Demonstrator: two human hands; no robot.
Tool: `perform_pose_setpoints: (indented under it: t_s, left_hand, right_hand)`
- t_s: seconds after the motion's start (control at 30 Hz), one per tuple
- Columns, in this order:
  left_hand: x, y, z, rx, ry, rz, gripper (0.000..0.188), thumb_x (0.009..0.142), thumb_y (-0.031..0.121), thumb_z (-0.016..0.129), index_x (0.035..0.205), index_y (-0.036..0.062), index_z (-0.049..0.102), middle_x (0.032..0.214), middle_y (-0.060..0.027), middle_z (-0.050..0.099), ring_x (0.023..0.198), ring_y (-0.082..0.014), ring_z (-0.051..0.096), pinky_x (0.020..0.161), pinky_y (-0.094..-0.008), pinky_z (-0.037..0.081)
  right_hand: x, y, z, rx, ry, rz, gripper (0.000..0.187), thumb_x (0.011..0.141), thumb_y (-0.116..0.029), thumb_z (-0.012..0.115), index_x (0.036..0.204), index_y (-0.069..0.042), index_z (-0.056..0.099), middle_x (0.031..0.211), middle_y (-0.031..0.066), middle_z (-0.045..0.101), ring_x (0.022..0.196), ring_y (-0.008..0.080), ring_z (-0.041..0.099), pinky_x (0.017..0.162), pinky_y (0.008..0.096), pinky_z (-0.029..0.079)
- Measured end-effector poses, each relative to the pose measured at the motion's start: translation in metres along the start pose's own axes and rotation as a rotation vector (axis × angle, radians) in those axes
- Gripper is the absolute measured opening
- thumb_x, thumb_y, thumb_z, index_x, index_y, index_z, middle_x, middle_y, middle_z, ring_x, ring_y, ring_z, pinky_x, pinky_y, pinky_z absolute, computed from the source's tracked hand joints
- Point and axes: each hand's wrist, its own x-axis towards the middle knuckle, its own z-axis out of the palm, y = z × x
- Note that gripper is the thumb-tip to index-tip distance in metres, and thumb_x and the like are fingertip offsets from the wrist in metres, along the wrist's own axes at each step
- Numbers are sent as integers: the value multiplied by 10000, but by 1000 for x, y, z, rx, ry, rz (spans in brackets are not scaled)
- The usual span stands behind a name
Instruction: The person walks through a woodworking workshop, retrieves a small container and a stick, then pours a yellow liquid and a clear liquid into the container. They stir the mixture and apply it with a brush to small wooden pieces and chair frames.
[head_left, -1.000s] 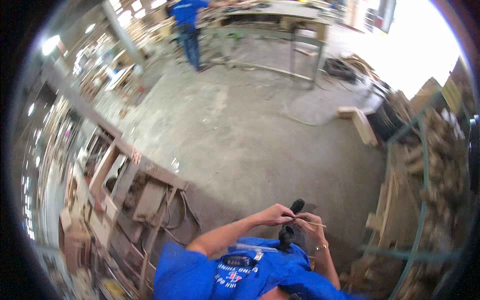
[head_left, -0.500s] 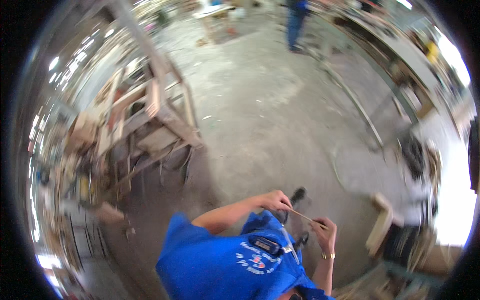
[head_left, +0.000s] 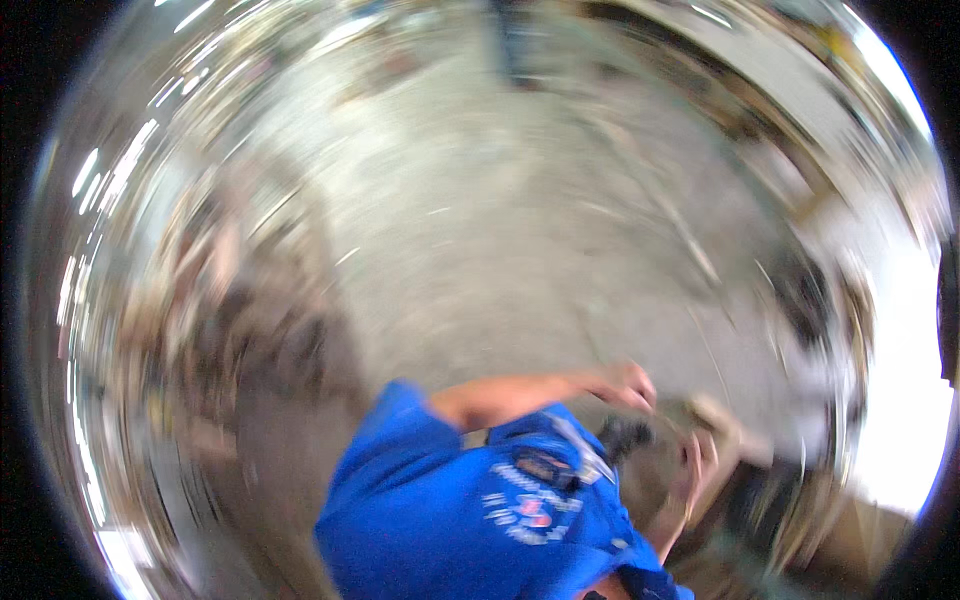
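Note:
Both my hands are in front of my blue shirt (head_left: pixel 440 500), smeared by motion. My left hand (head_left: pixel 628 385) is closed, fingers pinched, at the end of an outstretched forearm. Just beyond and to the right, my right hand (head_left: pixel 700 460) is raised with its fingers curled, a band around the wrist. Between them runs a thin stick, plain half a second ago but nearly lost in the blur now. The hands keep the same gap and pose as when they gripped its two ends. Below them a dark shoe (head_left: pixel 625 437) shows on the floor.
Grey concrete floor (head_left: pixel 470 230) spreads ahead. A long workbench (head_left: pixel 770 80) runs along the right. Blurred wooden framework (head_left: pixel 230 250) stands at the left. A pale wooden block (head_left: pixel 725 430) lies beside my right hand. Someone in dark trousers (head_left: pixel 512 45) stands far ahead.
The view has swung quickly, so the surroundings smear and the wooden framework has shifted left. Both hands appear further right in the picture, and the stick between them has blurred.

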Motion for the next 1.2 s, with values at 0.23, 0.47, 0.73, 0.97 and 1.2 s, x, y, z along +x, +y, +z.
perform_pose_setpoints:
  t_s: [0.23,0.47,0.73,0.97,1.2]
  left_hand:
    - [83,1,0,-164,76,-293,106,814,73,627,827,-26,664,708,-53,607,663,-106,553,586,-247,439]
    - [292,53,91,-284,-342,-252,108,848,48,593,862,-43,650,738,-45,606,685,-89,538,609,-222,426]
    - [527,48,160,43,-856,-201,154,844,137,626,876,-7,668,705,-3,599,656,-67,505,590,-232,420]
    - [739,29,145,105,-971,-350,157,845,150,633,906,10,670,702,-10,614,655,-81,537,601,-239,447]
    - [931,104,192,207,-998,-20,139,815,138,665,873,12,674,753,-57,649,693,-96,569,626,-253,450]
  right_hand:
    - [48,-4,-130,225,249,148,193,814,-189,612,802,0,648,656,-3,591,588,55,494,516,224,400]
    - [89,-4,-245,295,104,212,316,796,-227,663,1038,-25,636,796,38,649,649,63,540,574,230,466]
    - [153,29,-366,472,499,277,143,826,-168,647,829,-25,652,690,1,621,591,45,509,518,200,403]
    - [289,65,-481,667,751,286,139,834,-176,650,838,-37,654,713,15,640,584,43,518,507,191,399]
    - [429,44,-595,720,622,64,149,849,-154,636,919,-23,645,747,16,638,611,47,519,528,198,409]
